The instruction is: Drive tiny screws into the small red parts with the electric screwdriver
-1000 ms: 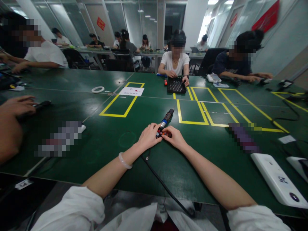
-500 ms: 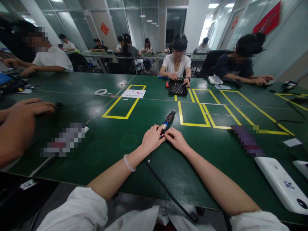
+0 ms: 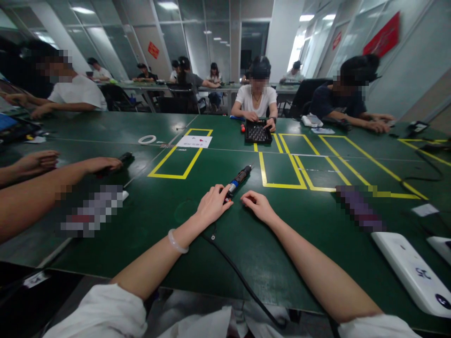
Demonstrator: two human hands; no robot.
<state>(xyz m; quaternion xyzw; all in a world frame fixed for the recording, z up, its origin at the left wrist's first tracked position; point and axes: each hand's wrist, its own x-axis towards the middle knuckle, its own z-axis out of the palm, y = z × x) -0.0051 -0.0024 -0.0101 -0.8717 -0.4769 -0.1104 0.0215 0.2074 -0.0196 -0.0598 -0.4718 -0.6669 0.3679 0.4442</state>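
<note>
A dark electric screwdriver (image 3: 240, 177) with a blue band lies slanted on the green table (image 3: 211, 253), its thin tip pointing away to the right. My left hand (image 3: 213, 205) is wrapped over its rear end, palm down. A black cable (image 3: 239, 277) runs from beneath that hand toward the table's front edge. Just right of the tool, my right hand (image 3: 259, 206) rests on the table with its fingers curled together, apart from the screwdriver, and nothing shows in it.
Yellow tape outlines (image 3: 283, 186) mark the table, with a white paper (image 3: 195, 142) and tape roll (image 3: 147, 140) beyond. A person opposite handles a black tray (image 3: 258, 132). Another person's arm (image 3: 70, 176) reaches in from the left. A white power bank (image 3: 410, 272) lies at right.
My left hand and the screwdriver have shifted left, away from my right hand, which has let go of the tool's rear end. At left, another person's hand has moved right with a dark tool.
</note>
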